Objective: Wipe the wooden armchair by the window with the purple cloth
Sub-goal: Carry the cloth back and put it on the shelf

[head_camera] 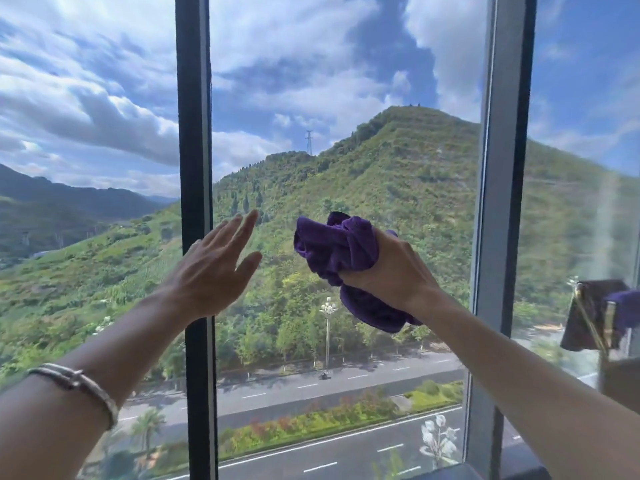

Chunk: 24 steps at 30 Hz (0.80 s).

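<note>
Your right grip clutches the purple cloth, left grip splayed & empty, near the window (armchair not in view); wiping prob. not begun.

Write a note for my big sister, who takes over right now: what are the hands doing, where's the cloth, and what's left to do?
Left hand: open, fingers straight, raised in front of the dark window post.
Right hand: grips the bunched purple cloth, held up before the window glass.
Armchair: not in view.
Done: the cloth is in hand. Whether any wiping of the chair has happened cannot be told.
Left: find the wooden armchair by the window and wipe it with the cloth.
</note>
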{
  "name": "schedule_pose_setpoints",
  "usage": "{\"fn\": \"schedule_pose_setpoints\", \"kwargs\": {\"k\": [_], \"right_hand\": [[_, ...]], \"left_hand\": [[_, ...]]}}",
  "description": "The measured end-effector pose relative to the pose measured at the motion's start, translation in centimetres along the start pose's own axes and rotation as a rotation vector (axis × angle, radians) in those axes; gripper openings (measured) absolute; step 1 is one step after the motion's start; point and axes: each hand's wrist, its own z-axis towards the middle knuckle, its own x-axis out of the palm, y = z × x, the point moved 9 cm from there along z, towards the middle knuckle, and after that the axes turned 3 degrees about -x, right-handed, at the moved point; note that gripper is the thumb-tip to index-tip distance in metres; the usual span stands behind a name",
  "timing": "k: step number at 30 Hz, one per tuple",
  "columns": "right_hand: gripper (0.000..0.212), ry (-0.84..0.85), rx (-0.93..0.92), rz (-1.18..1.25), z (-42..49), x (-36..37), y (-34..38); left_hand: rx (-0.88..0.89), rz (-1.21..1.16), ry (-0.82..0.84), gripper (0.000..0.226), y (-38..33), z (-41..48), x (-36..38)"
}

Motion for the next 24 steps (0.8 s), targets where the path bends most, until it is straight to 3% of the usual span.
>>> {"fn": "schedule_pose_setpoints", "kwargs": {"k": [5,11,17,24], "right_hand": [[0.059,-0.010,0.022,-0.062,-1.7,-2.8,0.1],[0.065,-0.069,0.146,-0.245,-6.3,-11.6,-3.5],[0.073,-0.161,0.343,-0.437,-15.1,-25.1,-10.0],[0.058,-0.279,0.560,-0.628,-29.3,-42.9,-15.9]], "left_hand": [[0.089,-0.063,-0.004,0.067,-2.4,0.9,1.2],[0.228,-0.234,0.047,0.068,-11.7,3.1,6.0],[0.443,-0.384,0.074,0.070,-29.1,3.5,7.8],[0.724,-0.602,0.091,0.075,-54.8,0.5,7.9]]}}
